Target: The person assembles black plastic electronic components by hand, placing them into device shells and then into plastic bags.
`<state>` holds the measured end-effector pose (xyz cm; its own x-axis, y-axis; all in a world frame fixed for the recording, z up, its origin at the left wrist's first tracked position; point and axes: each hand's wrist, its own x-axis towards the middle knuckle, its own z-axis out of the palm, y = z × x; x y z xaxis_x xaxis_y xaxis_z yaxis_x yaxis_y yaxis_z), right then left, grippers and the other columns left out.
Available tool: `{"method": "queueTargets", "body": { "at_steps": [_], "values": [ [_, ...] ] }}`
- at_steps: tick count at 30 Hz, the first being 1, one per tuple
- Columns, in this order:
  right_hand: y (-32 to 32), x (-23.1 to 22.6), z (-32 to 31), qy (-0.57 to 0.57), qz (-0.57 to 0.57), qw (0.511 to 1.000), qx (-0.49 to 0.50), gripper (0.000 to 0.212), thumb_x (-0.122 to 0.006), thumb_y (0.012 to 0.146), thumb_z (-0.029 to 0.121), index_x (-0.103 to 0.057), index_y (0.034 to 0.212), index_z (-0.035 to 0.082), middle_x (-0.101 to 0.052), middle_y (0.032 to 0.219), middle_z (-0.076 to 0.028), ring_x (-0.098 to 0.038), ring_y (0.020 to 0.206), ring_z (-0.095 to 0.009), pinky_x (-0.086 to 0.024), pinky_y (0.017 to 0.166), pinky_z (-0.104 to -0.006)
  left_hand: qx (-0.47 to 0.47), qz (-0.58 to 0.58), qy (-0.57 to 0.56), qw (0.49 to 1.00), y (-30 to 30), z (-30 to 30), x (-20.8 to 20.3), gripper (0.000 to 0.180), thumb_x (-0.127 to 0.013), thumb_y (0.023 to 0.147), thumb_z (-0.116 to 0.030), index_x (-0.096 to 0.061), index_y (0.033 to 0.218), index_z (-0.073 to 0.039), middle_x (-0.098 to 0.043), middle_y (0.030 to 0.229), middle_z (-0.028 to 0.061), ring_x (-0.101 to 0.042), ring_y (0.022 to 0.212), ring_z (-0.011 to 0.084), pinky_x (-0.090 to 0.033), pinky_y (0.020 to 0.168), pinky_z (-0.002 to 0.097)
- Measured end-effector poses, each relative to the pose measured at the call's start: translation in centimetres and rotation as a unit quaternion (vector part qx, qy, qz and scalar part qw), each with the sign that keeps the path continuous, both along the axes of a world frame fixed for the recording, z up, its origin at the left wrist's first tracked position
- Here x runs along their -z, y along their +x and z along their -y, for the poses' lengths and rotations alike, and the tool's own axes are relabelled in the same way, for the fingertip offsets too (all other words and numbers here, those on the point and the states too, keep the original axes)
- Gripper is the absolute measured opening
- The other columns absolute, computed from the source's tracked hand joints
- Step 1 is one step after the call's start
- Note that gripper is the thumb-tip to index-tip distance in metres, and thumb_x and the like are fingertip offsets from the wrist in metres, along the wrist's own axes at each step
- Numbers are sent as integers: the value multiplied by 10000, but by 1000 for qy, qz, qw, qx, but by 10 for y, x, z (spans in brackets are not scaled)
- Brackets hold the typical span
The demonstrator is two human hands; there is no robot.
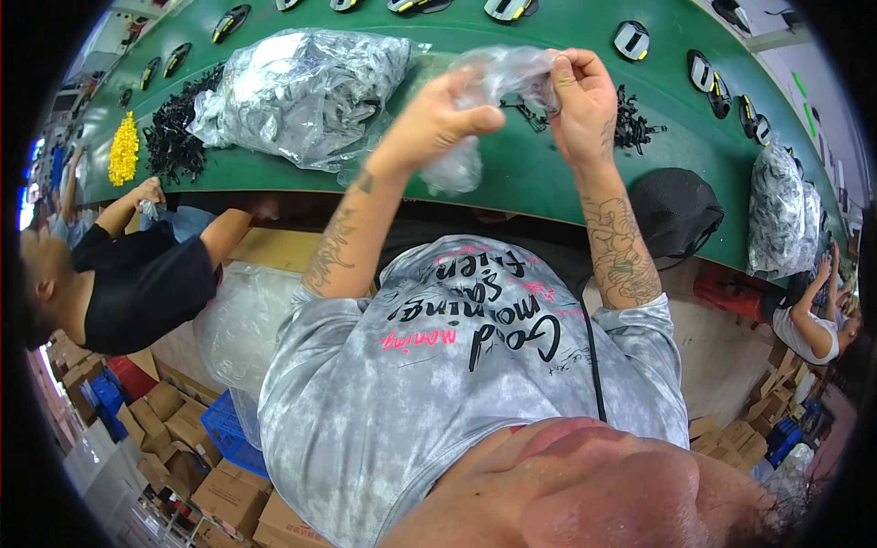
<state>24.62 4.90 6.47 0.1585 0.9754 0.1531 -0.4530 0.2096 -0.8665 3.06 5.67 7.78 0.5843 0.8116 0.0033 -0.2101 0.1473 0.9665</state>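
Observation:
My right hand [585, 110] is closed, pinching the edge of a crumpled clear plastic bag [516, 73] between thumb and fingers, above the green table. My left hand [443, 119] is at the bag's other side, its thumb stretched toward the right. Its fingers are smeared by motion and partly behind the plastic, so its hold is unclear. Part of the bag hangs below my left hand. Small black parts [635, 123] lie in a pile just right of my right hand, and a few more show beneath the bag.
A big clear sack of wrapped items [301, 96] lies left on the green table [539, 196], beside black parts [178, 132] and yellow pieces [123, 151]. Mouse-shaped devices [632, 41] line the far side. A black mesh-covered object [676, 215] sits at the near edge. Co-workers [137, 283] sit on both sides.

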Motion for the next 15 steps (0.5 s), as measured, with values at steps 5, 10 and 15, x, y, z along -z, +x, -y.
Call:
{"method": "queueTargets", "body": {
  "at_steps": [5,10,15],
  "values": [
    [-24,8,11,24,78,996,33,179,-661,1027,158,-610,1075,-7,-696,1061,-73,-629,950,-99,-522,866,-260,-208,52,111,970,67,7,13,313,-708,1000,-268,-687,1187,-17,-687,981,-25,-565,804,48,-459,699,224],
    [-1,0,17,-54,288,953,73,190,-726,947,151,-656,1064,18,-652,1106,-65,-582,858,-89,-484,767,-252,-176,-63,96,978,53,0,-6,178,-643,1008,-153,-756,1045,-21,-722,848,-12,-585,707,64,-474,614,256],
    [9,-81,34,249,476,833,134,135,-731,842,90,-780,966,111,-621,1050,-48,-564,919,-189,-442,808,-313,-182,-205,205,939,44,1,0,160,-693,927,-161,-735,980,-16,-696,759,89,-615,627,161,-495,586,330]
  ]
}}
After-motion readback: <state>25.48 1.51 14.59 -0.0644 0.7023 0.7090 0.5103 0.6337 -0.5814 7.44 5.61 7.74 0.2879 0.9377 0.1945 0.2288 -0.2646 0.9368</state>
